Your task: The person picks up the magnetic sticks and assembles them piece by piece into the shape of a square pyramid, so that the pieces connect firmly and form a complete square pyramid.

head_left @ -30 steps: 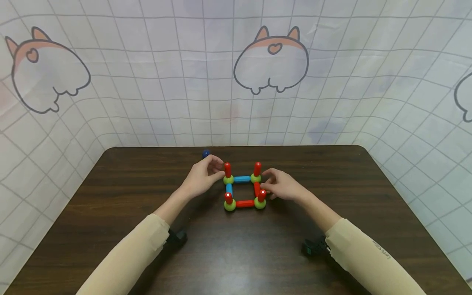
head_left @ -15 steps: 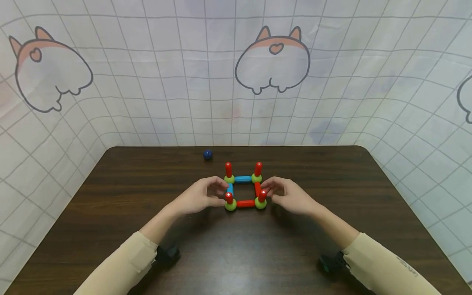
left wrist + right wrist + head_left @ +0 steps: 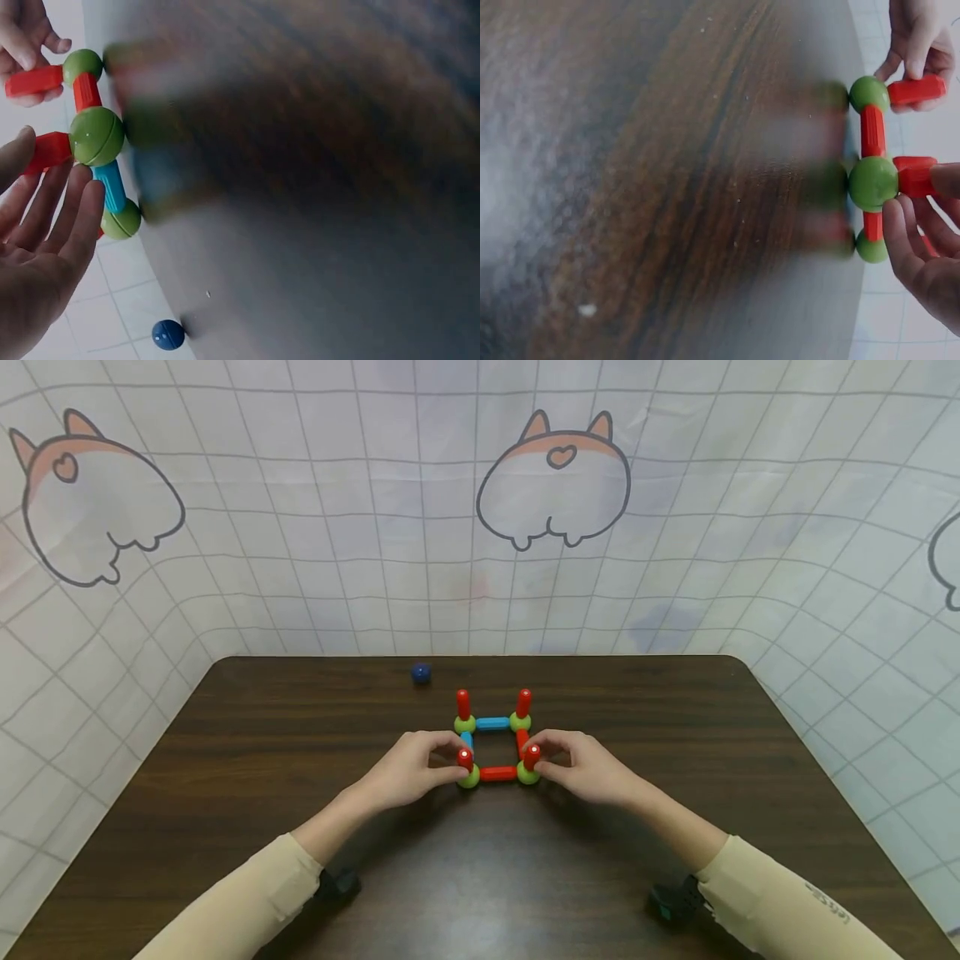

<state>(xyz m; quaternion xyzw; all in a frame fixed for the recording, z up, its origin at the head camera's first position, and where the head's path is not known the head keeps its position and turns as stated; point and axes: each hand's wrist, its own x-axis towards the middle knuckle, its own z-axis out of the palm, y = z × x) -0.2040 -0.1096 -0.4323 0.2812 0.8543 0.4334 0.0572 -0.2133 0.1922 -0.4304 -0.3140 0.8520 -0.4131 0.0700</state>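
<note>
On the table stands a square frame of green balls joined by rods, with red rods at the front and right and blue rods [image 3: 492, 724] at the back and left. An upright red rod tops each corner ball. My left hand [image 3: 408, 768] pinches the front-left upright red rod [image 3: 49, 151] between thumb and fingers, just above its green ball [image 3: 97, 136]. At the front-right corner my right hand [image 3: 596, 768] holds the other upright red rod [image 3: 915, 180] the same way, over its green ball [image 3: 873, 184]. Fingers partly hide the left blue rod [image 3: 110, 186].
A dark blue ball [image 3: 421, 673] lies near the table's back edge, left of the frame. Behind the brown wooden table [image 3: 480, 877] hangs a white gridded cloth [image 3: 337, 527] with cartoon animals, closing off the back and sides.
My left hand has come from the back-left corner, near the blue ball, forward to the front-left rod. My right hand has shifted slightly nearer and closed on the front-right rod. The frame stays put.
</note>
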